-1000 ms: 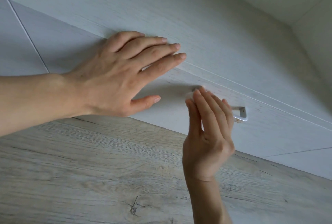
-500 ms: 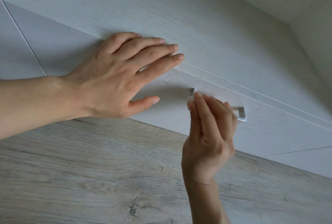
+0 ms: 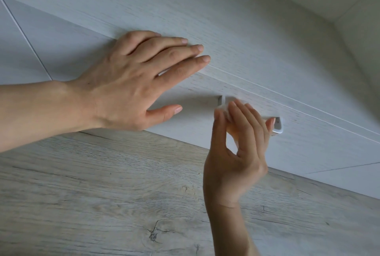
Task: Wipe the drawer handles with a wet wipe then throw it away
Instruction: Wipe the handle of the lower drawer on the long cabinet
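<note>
Two hands (image 3: 127,85) (image 3: 234,159), one handle (image 3: 277,127), one wipe (image 3: 223,110)

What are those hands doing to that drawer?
A person is cleaning a drawer handle. The right hand pinches a small white wet wipe against the metal bar, near its left end. The left hand lies flat with straight fingers across the top edge of the cabinet and the drawer front, as if steadying it. The wipe has not been thrown away yet, and below is a wooden floor.
</note>
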